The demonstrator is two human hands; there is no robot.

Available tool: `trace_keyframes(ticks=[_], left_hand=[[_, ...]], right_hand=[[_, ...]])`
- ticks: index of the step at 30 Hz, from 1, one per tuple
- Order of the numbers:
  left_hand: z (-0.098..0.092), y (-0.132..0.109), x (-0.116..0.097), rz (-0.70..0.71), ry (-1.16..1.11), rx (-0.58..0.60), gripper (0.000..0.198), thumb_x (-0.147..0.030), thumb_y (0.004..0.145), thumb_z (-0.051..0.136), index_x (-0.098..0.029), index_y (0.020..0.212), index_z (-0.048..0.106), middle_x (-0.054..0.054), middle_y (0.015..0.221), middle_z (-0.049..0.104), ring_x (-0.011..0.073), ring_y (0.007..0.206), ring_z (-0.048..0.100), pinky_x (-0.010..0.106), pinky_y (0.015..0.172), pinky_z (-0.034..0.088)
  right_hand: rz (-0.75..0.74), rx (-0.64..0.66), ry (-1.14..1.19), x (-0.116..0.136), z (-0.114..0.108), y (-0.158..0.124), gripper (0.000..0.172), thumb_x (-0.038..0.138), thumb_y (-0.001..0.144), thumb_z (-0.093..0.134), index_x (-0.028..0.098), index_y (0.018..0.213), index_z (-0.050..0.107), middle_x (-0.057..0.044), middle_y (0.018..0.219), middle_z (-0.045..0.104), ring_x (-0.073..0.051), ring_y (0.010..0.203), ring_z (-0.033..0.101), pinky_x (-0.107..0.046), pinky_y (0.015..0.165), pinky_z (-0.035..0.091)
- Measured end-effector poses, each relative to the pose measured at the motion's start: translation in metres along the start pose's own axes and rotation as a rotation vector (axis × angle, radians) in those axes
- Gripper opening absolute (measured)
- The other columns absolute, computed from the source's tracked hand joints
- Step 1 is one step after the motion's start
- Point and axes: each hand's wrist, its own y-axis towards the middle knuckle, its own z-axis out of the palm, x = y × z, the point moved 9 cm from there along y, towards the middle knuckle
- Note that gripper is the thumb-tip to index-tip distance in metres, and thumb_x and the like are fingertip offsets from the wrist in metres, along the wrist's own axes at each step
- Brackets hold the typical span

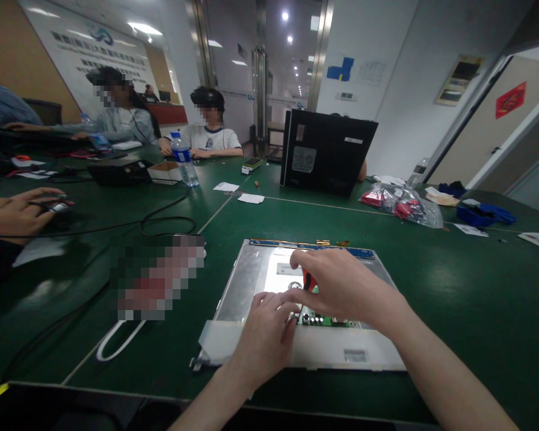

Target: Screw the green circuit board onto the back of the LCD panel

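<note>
A flat display panel [233, 293] lies back side up on the green table before me, with a green circuit board [326, 320] near its front edge. My right hand [336, 284] is closed around the red and black handle of a screwdriver [309, 281], held upright over the board. Close against its lower end, my left hand [269, 326] rests on the panel with curled fingers. A small shiny bit shows at those fingertips, but what they pinch is hidden. The screwdriver's tip cannot be seen clearly.
A black computer case [327, 152] stands beyond the panel. To its right lie a plastic bag [402, 203] and blue gloves [485, 214]. A water bottle [185, 160], cables and a blurred-out item with a white loop [121, 341] are leftward. Another person's hand [20, 212] is at far left.
</note>
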Motion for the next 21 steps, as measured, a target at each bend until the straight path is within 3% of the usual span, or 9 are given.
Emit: trace_keyframes(ticks=[2, 4, 7, 10, 16, 21], left_hand=[[0.0, 0.001, -0.001, 0.005, -0.008, 0.007, 0.019, -0.01, 0.081, 0.048, -0.021, 0.091, 0.06, 0.003, 0.091, 0.064, 0.0203, 0.088, 0.057, 0.039, 0.083, 0.038], [-0.001, 0.002, -0.001, 0.003, -0.024, 0.021, 0.017, -0.013, 0.084, 0.047, -0.021, 0.091, 0.061, 0.004, 0.093, 0.064, 0.0198, 0.088, 0.057, 0.039, 0.083, 0.038], [-0.002, 0.004, -0.002, -0.014, -0.022, 0.035, 0.017, -0.015, 0.085, 0.046, -0.021, 0.089, 0.062, 0.004, 0.092, 0.064, 0.0196, 0.087, 0.057, 0.038, 0.083, 0.038], [-0.002, 0.004, -0.002, -0.029, -0.016, 0.042, 0.018, -0.014, 0.085, 0.046, -0.021, 0.086, 0.062, 0.004, 0.091, 0.064, 0.0198, 0.087, 0.056, 0.038, 0.082, 0.039], [-0.004, 0.004, -0.004, -0.01, -0.016, 0.023, 0.019, -0.014, 0.086, 0.045, -0.022, 0.089, 0.062, 0.004, 0.093, 0.065, 0.0202, 0.089, 0.057, 0.038, 0.084, 0.039], [-0.002, 0.005, -0.002, -0.018, -0.009, 0.046, 0.02, -0.017, 0.089, 0.042, -0.021, 0.086, 0.061, 0.003, 0.089, 0.064, 0.019, 0.086, 0.056, 0.037, 0.082, 0.039]], right_hand=[[0.073, -0.008, -0.132, -0.006, 0.001, 0.003, 0.035, 0.049, 0.091, 0.04, 0.019, 0.087, 0.057, -0.004, 0.066, 0.064, -0.018, 0.06, 0.058, -0.027, 0.05, 0.025], [0.078, 0.001, -0.193, -0.007, 0.002, 0.004, 0.034, 0.045, 0.093, 0.038, 0.019, 0.087, 0.058, -0.003, 0.063, 0.064, -0.017, 0.057, 0.058, -0.027, 0.049, 0.022], [0.015, 0.018, -0.142, -0.003, 0.0, -0.001, 0.018, 0.031, 0.088, 0.047, 0.02, 0.098, 0.055, -0.002, 0.071, 0.066, -0.015, 0.06, 0.058, -0.026, 0.05, 0.024], [-0.066, 0.052, -0.014, 0.003, -0.003, -0.007, 0.025, 0.026, 0.08, 0.054, 0.019, 0.103, 0.051, -0.003, 0.085, 0.068, -0.015, 0.068, 0.059, -0.025, 0.053, 0.029], [0.08, 0.039, -0.134, -0.01, -0.004, -0.004, 0.035, 0.053, 0.088, 0.044, 0.02, 0.092, 0.057, -0.003, 0.069, 0.066, -0.018, 0.06, 0.059, -0.026, 0.05, 0.026], [-0.019, 0.044, -0.086, -0.001, -0.004, -0.006, 0.022, 0.034, 0.087, 0.051, 0.02, 0.102, 0.054, -0.002, 0.077, 0.068, -0.016, 0.064, 0.06, -0.026, 0.051, 0.026]])
